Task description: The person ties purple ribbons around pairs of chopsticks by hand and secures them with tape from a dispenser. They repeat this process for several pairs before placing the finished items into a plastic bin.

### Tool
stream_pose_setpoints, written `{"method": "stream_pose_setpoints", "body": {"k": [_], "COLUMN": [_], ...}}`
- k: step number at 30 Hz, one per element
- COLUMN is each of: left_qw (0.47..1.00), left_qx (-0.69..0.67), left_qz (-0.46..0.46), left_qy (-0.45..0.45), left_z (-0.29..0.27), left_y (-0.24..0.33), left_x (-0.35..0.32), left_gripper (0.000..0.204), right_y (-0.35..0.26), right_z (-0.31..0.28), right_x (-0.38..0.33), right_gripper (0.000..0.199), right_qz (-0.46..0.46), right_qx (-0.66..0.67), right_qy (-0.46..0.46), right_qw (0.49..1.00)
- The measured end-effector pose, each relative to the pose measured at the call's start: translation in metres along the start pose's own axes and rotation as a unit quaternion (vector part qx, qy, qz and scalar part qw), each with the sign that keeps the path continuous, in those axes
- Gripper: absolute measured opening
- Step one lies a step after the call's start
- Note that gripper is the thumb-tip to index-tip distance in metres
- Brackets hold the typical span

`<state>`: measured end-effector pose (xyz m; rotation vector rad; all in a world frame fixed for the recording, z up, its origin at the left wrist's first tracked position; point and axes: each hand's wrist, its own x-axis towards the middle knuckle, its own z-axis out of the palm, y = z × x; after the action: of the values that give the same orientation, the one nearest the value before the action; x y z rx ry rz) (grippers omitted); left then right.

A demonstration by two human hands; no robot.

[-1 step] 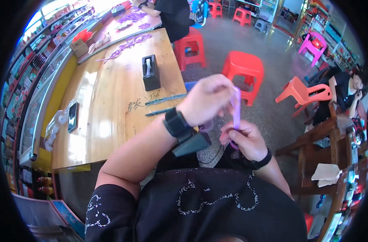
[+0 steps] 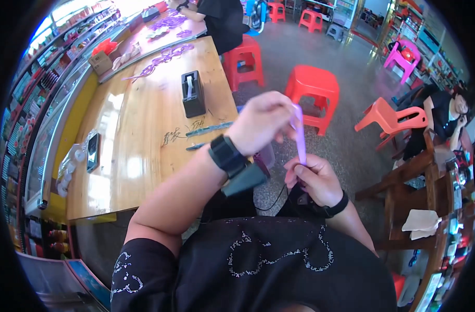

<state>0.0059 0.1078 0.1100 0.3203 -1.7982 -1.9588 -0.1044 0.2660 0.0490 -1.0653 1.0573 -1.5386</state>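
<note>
A narrow purple ribbon (image 2: 300,136) stretches between my two hands, running down from left to right fingers. My left hand (image 2: 262,120) pinches its upper end, fingertips together. Lower down, my right hand (image 2: 318,179) grips the other end between thumb and curled fingers. Each wrist wears a black band. Under my left wrist is a dark grey-green, flat-sided object (image 2: 245,179); what holds it there I cannot tell. Partly hidden behind that wrist is a pale purple item (image 2: 267,156). A black tape dispenser (image 2: 193,96) stands on the wooden table (image 2: 118,171) to the left.
Pens (image 2: 209,129), a phone (image 2: 93,152) and purple ribbon loops (image 2: 162,60) lie on the table. Red stools (image 2: 313,86) stand ahead, an orange chair (image 2: 391,119) to the right. One person (image 2: 222,21) sits at the far table end, another (image 2: 445,117) at right.
My left hand has shifted slightly up and left, drawing the purple ribbon straighter at a slant. My right hand stays almost in place.
</note>
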Motion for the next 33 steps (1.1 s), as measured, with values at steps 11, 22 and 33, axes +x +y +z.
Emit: {"method": "stream_pose_setpoints", "body": {"k": [11, 22, 33], "left_qw": [0.975, 0.947, 0.978], "left_qx": [-0.159, -0.256, -0.004], "left_qz": [-0.089, -0.123, -0.085], "left_qy": [0.129, 0.153, 0.191], "left_z": [-0.098, -0.147, -0.141], "left_y": [-0.079, -0.113, -0.106], "left_x": [0.101, 0.092, 0.06], "left_gripper": [0.008, 0.042, 0.036], "right_y": [0.039, 0.069, 0.096], "right_z": [-0.056, -0.092, -0.127], "right_x": [0.008, 0.053, 0.097], "right_gripper": [0.013, 0.015, 0.012], "right_qz": [0.056, 0.034, -0.097], "right_qx": [-0.003, -0.066, -0.352], "right_qy": [0.165, 0.246, 0.356], "right_qw": [0.985, 0.966, 0.86]}}
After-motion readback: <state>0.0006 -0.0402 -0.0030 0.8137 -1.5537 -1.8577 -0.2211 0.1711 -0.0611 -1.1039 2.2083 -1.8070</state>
